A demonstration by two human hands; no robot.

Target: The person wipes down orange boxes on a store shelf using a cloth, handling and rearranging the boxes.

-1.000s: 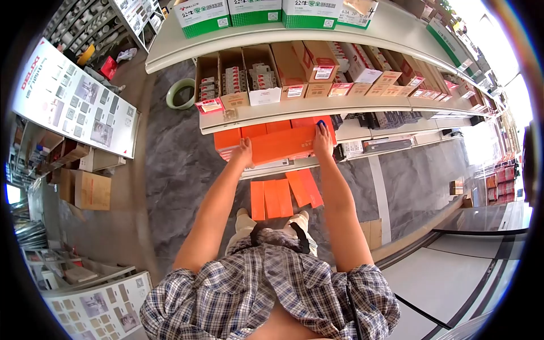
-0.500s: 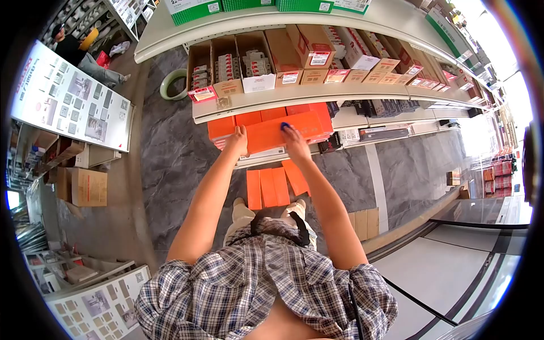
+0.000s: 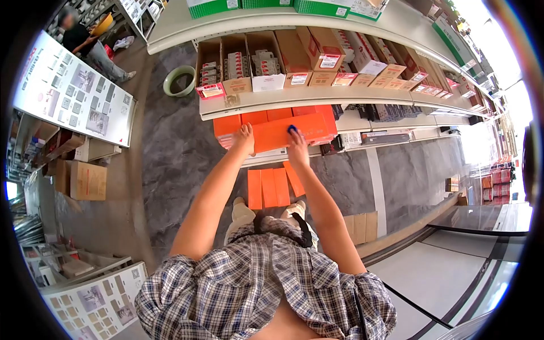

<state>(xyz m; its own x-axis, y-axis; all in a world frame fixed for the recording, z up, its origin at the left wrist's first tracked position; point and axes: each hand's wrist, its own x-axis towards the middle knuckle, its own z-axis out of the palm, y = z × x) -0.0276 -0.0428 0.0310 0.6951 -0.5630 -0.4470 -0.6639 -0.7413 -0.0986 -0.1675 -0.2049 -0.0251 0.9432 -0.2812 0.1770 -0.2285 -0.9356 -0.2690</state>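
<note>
A long orange box (image 3: pixel 272 134) is held level in front of the lower shelf. My left hand (image 3: pixel 244 139) grips its left end, fingers wrapped over the edge. In my right hand (image 3: pixel 296 143) is a small dark blue object (image 3: pixel 292 129), pressed on the box's face right of its middle; its exact shape is too small to tell. Behind the held box, more orange boxes (image 3: pixel 226 124) stand in a row on the lower shelf. Several orange boxes (image 3: pixel 268 188) lie on the floor by my feet.
The middle shelf (image 3: pixel 249 104) carries open cartons of small parts. Green and white boxes (image 3: pixel 212 8) line the top shelf. A green round basin (image 3: pixel 169 83) is on the floor at left. A person (image 3: pixel 85 42) holding a yellow bowl is at the upper left.
My right hand, with the blue object, has moved left from the box's right end toward its middle. My left hand stays at the left end. A person has come into view at upper left.
</note>
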